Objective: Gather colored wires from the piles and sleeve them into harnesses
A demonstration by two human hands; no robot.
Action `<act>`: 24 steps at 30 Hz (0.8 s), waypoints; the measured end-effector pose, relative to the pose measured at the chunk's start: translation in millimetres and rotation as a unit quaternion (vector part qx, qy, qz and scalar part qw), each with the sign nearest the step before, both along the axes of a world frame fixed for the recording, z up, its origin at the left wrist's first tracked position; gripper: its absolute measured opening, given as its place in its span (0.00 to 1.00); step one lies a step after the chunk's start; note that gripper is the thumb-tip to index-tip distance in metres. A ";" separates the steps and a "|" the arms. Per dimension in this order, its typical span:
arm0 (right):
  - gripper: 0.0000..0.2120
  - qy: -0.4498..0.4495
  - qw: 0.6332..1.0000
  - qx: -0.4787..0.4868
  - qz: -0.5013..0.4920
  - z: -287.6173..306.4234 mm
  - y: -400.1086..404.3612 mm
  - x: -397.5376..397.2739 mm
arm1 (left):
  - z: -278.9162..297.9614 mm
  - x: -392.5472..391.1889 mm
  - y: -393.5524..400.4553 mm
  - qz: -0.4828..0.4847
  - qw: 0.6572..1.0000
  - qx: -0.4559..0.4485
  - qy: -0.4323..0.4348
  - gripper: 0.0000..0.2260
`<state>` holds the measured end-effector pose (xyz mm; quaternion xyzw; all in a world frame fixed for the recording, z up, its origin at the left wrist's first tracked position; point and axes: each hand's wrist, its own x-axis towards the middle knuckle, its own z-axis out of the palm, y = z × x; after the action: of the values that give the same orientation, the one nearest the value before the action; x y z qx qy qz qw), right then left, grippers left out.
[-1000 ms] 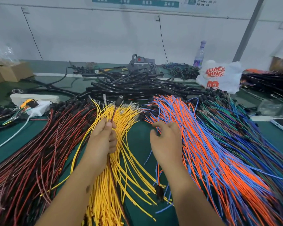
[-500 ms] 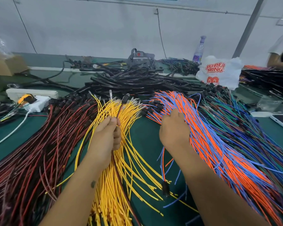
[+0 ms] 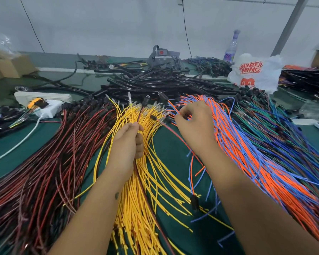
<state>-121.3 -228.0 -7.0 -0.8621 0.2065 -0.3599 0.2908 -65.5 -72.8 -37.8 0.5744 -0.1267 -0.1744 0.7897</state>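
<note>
Both hands were over the wire piles at the centre of the frame. Against the frame half a second prior, the right hand (image 3: 193, 124) had moved from the near edge of the orange and blue wires (image 3: 250, 153) up toward their connector ends, and its fingers had changed from lying over the pile to curling in a pinch on a few orange and blue strands at centre frame. One orange and blue pair (image 3: 191, 173) trailed from under that wrist down to a black connector (image 3: 194, 202) on the green table (image 3: 173, 150), much as before. The left hand (image 3: 127, 146) had kept its place over the yellow wires (image 3: 136, 199), fingers closed round a thin dark red-and-black wire (image 3: 140, 112) whose black connector end stood above the fist; how many strands it held could not be told. The camera view had tilted down slightly, so the wall signs had left the frame. Red and black wires (image 3: 44, 162) filled the lower left, green and blue wires (image 3: 284, 129) the right, and black sleeving tubes (image 3: 155, 83) lay across the upper centre. A white plastic bag (image 3: 256, 72) with red print and a clear bottle (image 3: 231, 46) stood at upper right, a white power strip (image 3: 42, 97) and a cardboard box (image 3: 7, 67) at upper left.
</note>
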 end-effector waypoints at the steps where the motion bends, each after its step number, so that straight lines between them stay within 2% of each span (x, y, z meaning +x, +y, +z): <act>1: 0.10 -0.015 1.000 0.015 0.010 1.3 4.3 -0.5 | 0.1 -0.7 0.0 0.004 1.000 0.000 -0.007 0.12; 5: 0.10 -0.093 0.985 0.142 0.042 -1.2 34.0 -0.3 | -1.2 -2.5 -1.5 0.021 0.999 -0.001 -0.035 0.12; 9: 0.11 -0.132 0.926 0.340 0.098 -21.2 72.3 3.8 | -3.4 -5.3 -2.3 0.042 0.997 0.017 -0.066 0.12; 11: 0.11 -0.146 0.902 0.391 0.115 -25.3 79.8 3.5 | -3.9 -6.3 -3.6 0.050 0.995 0.025 -0.077 0.12; 15: 0.10 -0.157 0.934 0.311 0.085 -26.8 77.6 3.6 | -3.7 -10.6 -5.3 0.059 0.990 0.035 -0.122 0.12; 18: 0.11 -0.160 0.945 0.275 0.081 -28.1 78.7 2.0 | -4.8 -12.7 -6.4 0.053 0.979 0.078 -0.178 0.11; 24: 0.10 -0.185 0.921 0.336 0.062 -28.1 78.1 -1.2 | -5.4 -14.7 -9.9 0.026 0.971 0.125 -0.204 0.12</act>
<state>-122.4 -149.9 -35.1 -0.6426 0.2041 -0.4037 0.6184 -80.2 -82.7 -43.2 0.6952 -0.2469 -0.0475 0.6735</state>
